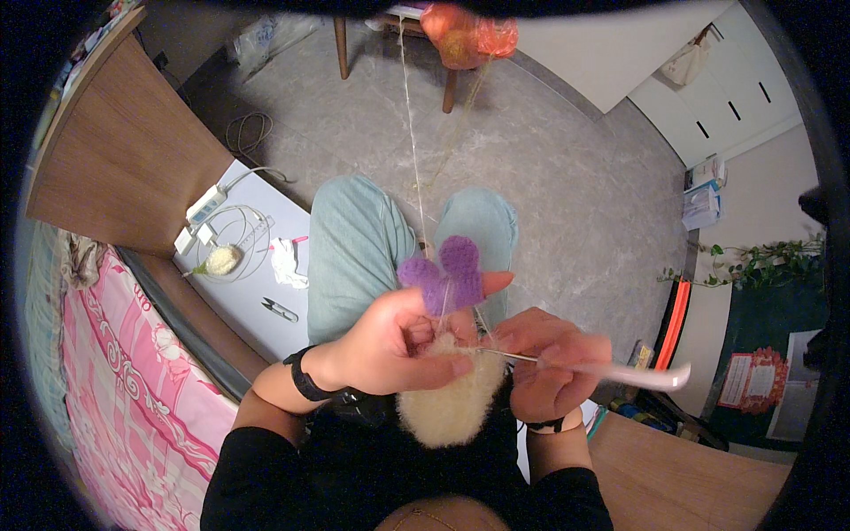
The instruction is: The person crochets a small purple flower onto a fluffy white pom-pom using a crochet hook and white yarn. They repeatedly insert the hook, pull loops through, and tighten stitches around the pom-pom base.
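My left hand (415,345) pinches the top edge of a fuzzy cream crocheted piece (448,411), which hangs over my black shirt. A purple crocheted piece (458,282) with two rounded lobes lies over the fingers of that hand. From it, a pale yarn strand (413,133) runs up and away towards the furniture ahead. My right hand (558,365) holds a crochet hook (617,375) with a pale pink handle, blurred at its far end. The hook's metal shaft meets the cream piece's upper edge, where yarn hides the tip.
Left of my knees, a white surface (265,299) carries thread snips (279,310), a cream yarn ball (223,260), a power strip (207,204) and a crumpled white cloth (288,262). An orange plastic bag (468,36) hangs ahead, with a yellowish strand (471,99) trailing from it.
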`<state>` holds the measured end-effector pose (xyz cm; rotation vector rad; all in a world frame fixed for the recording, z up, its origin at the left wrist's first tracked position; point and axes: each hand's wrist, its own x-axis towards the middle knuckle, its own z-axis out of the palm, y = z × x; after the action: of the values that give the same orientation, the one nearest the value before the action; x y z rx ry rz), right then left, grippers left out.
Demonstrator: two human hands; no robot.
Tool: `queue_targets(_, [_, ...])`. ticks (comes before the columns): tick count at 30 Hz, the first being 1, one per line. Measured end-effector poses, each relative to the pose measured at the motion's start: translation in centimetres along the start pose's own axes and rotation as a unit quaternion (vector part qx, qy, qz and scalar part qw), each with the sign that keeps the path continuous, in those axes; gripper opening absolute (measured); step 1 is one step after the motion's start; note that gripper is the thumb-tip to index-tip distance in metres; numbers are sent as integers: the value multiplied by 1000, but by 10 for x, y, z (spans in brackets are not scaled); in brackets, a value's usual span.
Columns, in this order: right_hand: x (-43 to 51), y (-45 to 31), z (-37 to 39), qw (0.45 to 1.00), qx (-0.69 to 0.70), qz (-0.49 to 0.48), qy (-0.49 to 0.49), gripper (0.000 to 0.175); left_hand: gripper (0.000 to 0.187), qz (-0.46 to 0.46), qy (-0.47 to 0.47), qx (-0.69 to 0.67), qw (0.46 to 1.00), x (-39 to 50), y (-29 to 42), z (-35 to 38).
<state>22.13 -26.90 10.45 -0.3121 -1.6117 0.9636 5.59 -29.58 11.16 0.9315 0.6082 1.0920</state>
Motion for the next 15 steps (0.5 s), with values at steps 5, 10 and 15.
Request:
queue_targets(5, [3,1,-4,978,-136,-141,-71,13,54,93,29,164,982,-1,-3,1])
queue_targets(10, [2,3,-4,937,-247,-231,-86,19,59,107,32,179,977,-1,-3,9])
queue_targets(15, [-4,8,-12,915,-281,-277,-84,27,72,-20,-11,-62,998,12,-1,18])
